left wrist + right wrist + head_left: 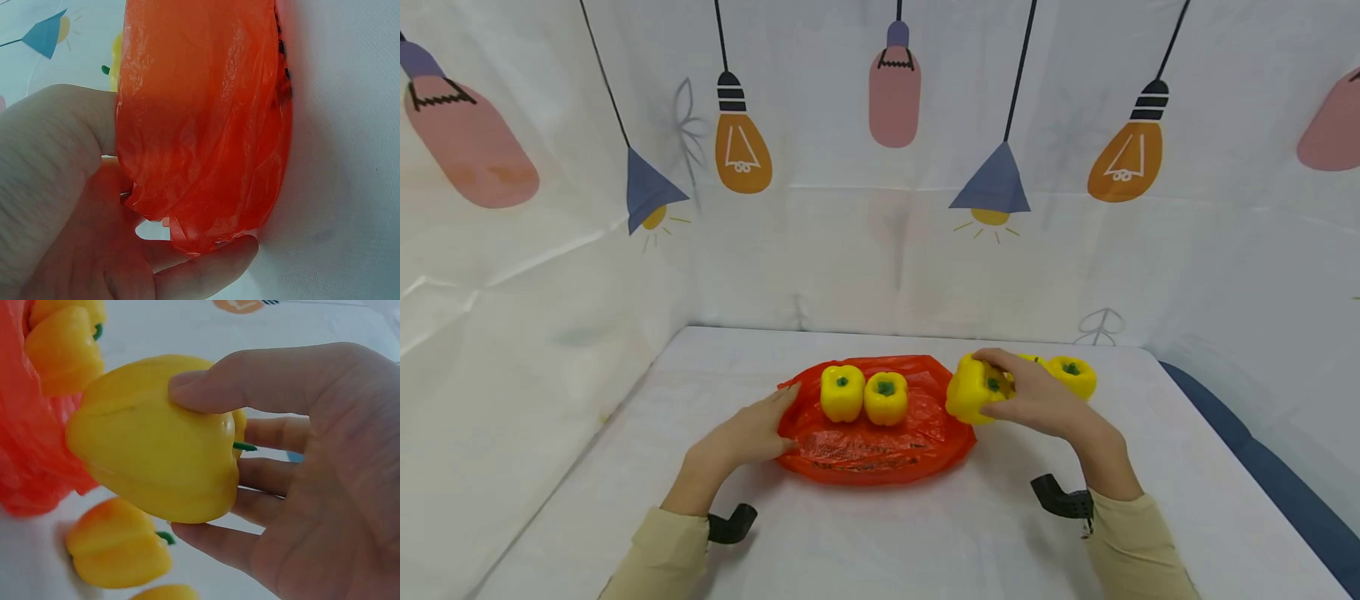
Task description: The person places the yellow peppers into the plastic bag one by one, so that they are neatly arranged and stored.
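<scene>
A red plastic bag [865, 458] lies spread on the table, with two yellow bell peppers [842, 393] side by side in its opening. At the bag's left edge my left hand [748, 429] holds the plastic, the thumb on one side and fingers on the other in the left wrist view. My right hand [1048, 402] grips another yellow bell pepper [156, 437] between thumb and fingers, at the bag's right edge. Its green stem points toward the palm. More yellow peppers [1071, 377] sit beyond the right hand, one partly hidden by it.
The white table [865, 542] backs onto a white sheet [835, 258] printed with lamps and bulbs. Along the right side of the table runs something dark blue [1255, 458]. Black camera mounts [1063, 497] stick out from the wrists.
</scene>
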`<state>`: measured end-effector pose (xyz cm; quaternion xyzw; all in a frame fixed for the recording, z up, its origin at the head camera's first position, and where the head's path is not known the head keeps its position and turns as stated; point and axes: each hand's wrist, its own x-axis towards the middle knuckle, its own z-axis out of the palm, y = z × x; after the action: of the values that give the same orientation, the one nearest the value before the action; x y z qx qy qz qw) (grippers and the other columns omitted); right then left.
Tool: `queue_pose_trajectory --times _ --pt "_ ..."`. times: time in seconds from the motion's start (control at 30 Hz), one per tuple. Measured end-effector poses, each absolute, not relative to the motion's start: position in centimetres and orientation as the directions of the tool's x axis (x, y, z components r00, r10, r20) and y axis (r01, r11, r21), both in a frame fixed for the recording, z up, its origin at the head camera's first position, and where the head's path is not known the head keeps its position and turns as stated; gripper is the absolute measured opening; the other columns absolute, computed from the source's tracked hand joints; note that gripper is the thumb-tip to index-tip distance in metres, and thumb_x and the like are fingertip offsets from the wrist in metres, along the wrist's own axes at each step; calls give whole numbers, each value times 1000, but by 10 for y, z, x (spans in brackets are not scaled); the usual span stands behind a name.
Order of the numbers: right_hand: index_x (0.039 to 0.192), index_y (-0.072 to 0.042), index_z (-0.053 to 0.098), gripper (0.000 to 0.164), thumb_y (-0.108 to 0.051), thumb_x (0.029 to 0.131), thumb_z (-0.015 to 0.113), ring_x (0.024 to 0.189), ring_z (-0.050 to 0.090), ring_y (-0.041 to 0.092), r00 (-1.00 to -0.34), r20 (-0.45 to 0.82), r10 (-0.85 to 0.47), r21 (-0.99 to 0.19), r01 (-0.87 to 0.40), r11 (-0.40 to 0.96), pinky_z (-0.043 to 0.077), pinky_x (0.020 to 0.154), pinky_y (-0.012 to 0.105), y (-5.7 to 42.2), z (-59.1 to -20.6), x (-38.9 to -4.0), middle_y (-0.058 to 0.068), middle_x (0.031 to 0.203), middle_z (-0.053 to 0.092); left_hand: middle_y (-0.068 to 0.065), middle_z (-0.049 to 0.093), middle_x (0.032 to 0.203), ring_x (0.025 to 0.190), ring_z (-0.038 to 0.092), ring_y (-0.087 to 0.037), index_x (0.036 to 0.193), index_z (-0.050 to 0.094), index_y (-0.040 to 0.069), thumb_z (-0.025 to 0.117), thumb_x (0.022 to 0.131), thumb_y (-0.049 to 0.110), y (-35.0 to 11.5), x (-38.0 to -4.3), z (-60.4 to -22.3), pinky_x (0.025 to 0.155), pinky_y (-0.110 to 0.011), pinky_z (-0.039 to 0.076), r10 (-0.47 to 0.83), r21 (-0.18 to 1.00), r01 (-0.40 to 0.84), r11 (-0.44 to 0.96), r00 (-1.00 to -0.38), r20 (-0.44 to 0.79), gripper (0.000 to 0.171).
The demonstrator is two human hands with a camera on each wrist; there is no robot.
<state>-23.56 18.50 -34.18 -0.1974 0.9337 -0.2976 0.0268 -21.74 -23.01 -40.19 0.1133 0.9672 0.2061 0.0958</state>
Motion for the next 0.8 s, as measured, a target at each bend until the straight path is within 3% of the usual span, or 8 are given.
queue_pose_trajectory --times 0.3,0.6,0.8 --pt "146 -20 46 69 -24 82 73 129 49 26 -903 45 -427 -572 -374 730 45 108 55 151 -361 -252 1 146 51 -15 31 162 147 34 -40 157 26 7 70 88 23 -227 -216 -401 116 -66 29 254 423 171 890 -956 -146 84" --pt "146 -16 47 65 -19 85 70 118 53 24 -878 87 -470 -510 -444 736 51 103 49 132 -378 -265 3 139 49 -12 32 162 148 33 -37 158 27 10 70 88 24 -226 -216 -401 116 -64 30 223 436 129 891 -960 -171 83" --pt "149 -11 40 67 -19 89 68 133 49 30 -891 66 -449 -531 -412 740 40 114 55 123 -385 -269 9 150 48 -11 31 163 147 34 -38 158 27 11 70 88 25 -226 -216 -401 116 -64 31 220 427 128 895 -960 -172 83"
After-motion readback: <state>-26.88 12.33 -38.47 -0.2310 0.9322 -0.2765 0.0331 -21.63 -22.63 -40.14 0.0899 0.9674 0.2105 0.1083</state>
